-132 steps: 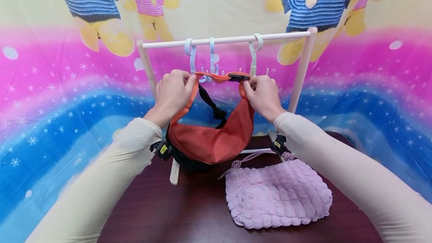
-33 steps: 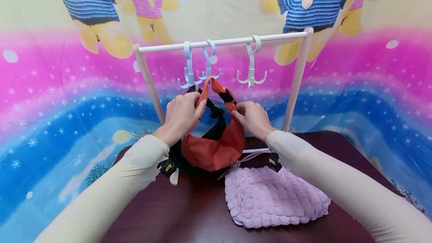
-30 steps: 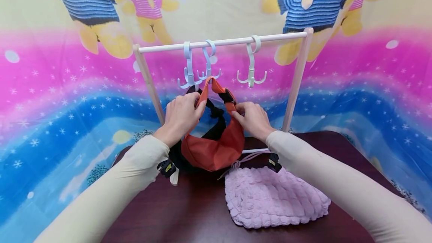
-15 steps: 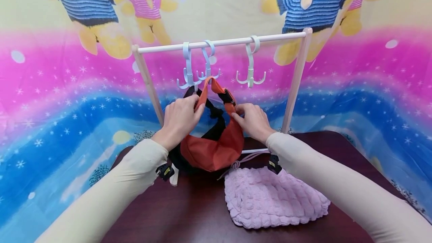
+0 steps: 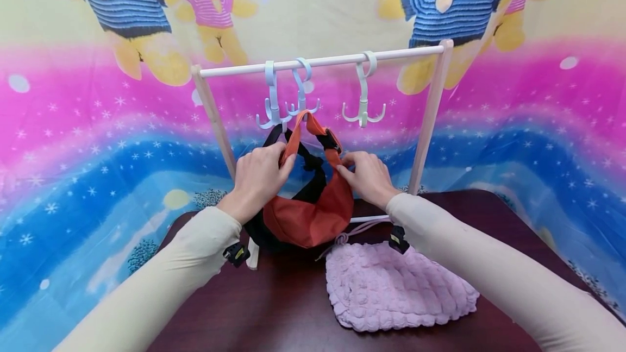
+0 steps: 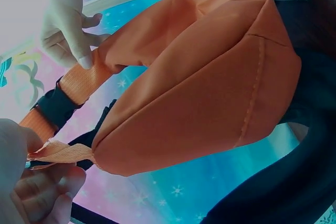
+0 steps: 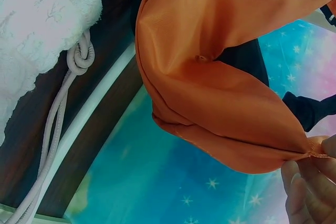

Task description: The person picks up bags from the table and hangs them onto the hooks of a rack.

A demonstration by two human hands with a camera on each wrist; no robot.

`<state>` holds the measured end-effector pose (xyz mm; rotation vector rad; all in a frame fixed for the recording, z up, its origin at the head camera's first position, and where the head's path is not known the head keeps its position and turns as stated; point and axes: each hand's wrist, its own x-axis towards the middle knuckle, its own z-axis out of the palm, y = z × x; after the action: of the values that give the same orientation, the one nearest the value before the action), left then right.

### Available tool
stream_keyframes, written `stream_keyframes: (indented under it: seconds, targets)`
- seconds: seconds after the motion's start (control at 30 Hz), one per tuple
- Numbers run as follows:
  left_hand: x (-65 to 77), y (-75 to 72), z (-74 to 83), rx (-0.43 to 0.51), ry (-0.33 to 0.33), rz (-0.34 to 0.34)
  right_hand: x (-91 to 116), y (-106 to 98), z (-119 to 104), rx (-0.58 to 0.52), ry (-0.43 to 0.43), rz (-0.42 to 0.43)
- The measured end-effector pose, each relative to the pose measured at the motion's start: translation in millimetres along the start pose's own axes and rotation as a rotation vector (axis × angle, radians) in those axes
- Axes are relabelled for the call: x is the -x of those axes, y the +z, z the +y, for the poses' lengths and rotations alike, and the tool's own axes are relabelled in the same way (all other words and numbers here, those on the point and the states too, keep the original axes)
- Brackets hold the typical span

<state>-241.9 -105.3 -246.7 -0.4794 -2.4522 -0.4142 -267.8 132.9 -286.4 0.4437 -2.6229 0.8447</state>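
Observation:
An orange sling bag point(image 5: 313, 216) hangs with its strap point(image 5: 304, 118) looped over a prong of the middle blue hook hanger point(image 5: 301, 91). My left hand point(image 5: 259, 175) pinches the strap's left side between thumb and fingers, also seen in the left wrist view. On the other side, below the black buckle point(image 5: 330, 140), my right hand point(image 5: 369, 175) pinches the strap where it meets the bag. Behind it a black bag point(image 5: 313, 186) with a knotted strap hangs from the left blue hook hanger point(image 5: 272, 96), partly hidden by the orange one.
A wooden rack point(image 5: 332, 61) stands on the dark table point(image 5: 274, 308). A pale green hook hanger point(image 5: 363, 94) hangs right of the blue ones. The pink quilted bag point(image 5: 401, 287) lies at the front right, its cord handle point(image 5: 362, 227) reaching toward the rack's base.
Earlier both hands held the orange strap spread wide at hook height; now it hangs over a prong, with the hands lower and closer together. Lately the left hand has slid slightly down.

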Motion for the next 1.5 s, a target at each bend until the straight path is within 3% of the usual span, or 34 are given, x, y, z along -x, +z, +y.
stream_keyframes:
  seconds: [0.83,1.5]
  targets:
    - [14.2,7.4,-7.4,-0.011,0.0,-0.029,3.6,-1.9,7.8,-0.021,-0.002,-0.026]
    - [25.8,1.4,-12.2,-0.005,-0.018,-0.046,7.9,-2.5,11.2,0.002,0.004,-0.025]
